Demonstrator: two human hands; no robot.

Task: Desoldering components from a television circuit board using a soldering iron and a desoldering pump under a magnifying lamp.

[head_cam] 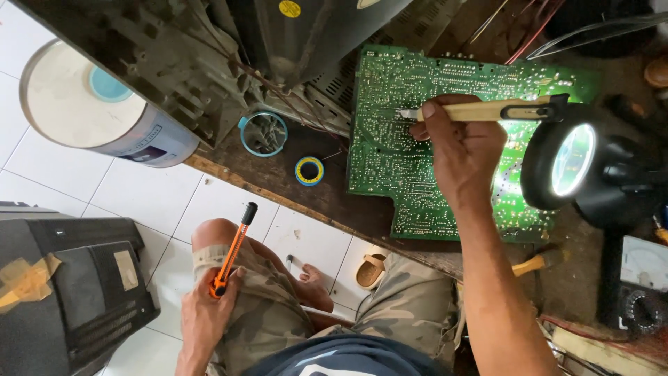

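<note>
Right hand is up over the green printed circuit board, fingers wrapped around a pale wooden-handled tool whose metal tip lies on the board's upper part — the tip itself is too small and blurred to tell apart from the solder points. The tool's far end runs behind the black lit magnifier lamp, which also covers the board's right edge. The board's top edge slips under the dark casing above, and the forearm crosses its lower right corner.

Left hand sits low on the knee, closed around an orange utility knife with a black cap; its lower end is buried in the grip.

The board lies flat on the dark wooden bench, close to the bench's front edge. Left of it there's bare wood, with only a small yellow-and-black tape roll and a blue-rimmed round cup. Below the edge, white tiled floor shows around a white drum and a black box, both cut by the frame.
</note>
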